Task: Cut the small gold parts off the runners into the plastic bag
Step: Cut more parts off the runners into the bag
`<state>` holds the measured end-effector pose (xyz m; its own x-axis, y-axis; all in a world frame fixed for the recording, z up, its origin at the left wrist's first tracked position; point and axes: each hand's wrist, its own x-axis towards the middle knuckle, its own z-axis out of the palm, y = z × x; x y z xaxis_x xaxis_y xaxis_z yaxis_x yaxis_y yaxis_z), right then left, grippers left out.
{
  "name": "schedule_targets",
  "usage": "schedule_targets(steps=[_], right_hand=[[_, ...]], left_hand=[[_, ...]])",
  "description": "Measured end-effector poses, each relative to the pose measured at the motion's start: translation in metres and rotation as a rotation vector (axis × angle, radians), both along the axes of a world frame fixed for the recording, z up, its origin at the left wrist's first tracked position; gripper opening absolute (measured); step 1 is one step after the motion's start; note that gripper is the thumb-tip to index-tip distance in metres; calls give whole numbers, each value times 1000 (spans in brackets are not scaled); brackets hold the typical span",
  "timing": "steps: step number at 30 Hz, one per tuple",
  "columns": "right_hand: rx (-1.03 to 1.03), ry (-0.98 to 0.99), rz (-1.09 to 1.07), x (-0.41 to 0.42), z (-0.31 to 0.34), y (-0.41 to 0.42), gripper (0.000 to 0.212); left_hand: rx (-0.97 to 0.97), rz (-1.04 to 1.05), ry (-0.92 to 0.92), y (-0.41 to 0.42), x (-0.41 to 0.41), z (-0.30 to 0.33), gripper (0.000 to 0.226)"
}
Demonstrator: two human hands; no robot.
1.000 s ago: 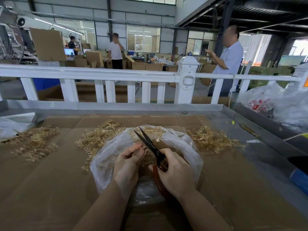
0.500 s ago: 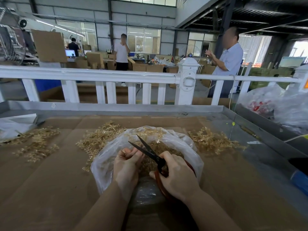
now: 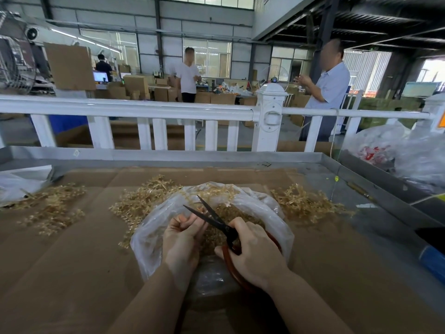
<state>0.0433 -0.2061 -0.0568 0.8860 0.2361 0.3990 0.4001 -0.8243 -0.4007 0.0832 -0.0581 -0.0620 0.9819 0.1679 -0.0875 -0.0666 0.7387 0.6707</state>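
Nearest the camera, the right hand [image 3: 252, 254] has its grip closed round the red-brown looped handles of a pair of dark-bladed scissors [image 3: 216, 221], whose blades stand apart and point up and to the left. Just beside it, the left hand [image 3: 180, 239] has its grip curled round something small and gold right at the blades; what exactly it pinches is too small to tell. Both hands hover over the open mouth of a crumpled clear plastic bag [image 3: 154, 239], which sits on the brown cardboard-covered table [image 3: 72, 273] and holds a heap of small gold parts [image 3: 243, 214]. Behind the bag to the left lies a pile of gold runners [image 3: 142, 201]; another pile [image 3: 303, 203] lies to the right, and a third, looser scatter [image 3: 50, 210] lies well apart at far left. Beyond the table's grey metal rim runs a white railing [image 3: 144, 109], and past it two people stand among cardboard boxes.
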Motion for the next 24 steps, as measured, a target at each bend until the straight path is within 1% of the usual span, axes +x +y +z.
schedule_targets(steps=[4, 8, 15, 22, 24], right_hand=[[15, 11, 5, 2, 0, 3, 39], [30, 27, 22, 5, 0, 4, 33], [45, 67, 18, 9, 3, 3, 35], [1, 52, -4, 10, 3, 2, 39], [-9, 52, -2, 10, 3, 2, 37]], left_hand=[[41, -24, -11, 0, -2, -1, 38], [77, -35, -24, 0, -1, -2, 39], [29, -37, -22, 0, 0, -2, 37], [20, -21, 9, 0, -1, 0, 35], [27, -23, 17, 0, -1, 0, 35]])
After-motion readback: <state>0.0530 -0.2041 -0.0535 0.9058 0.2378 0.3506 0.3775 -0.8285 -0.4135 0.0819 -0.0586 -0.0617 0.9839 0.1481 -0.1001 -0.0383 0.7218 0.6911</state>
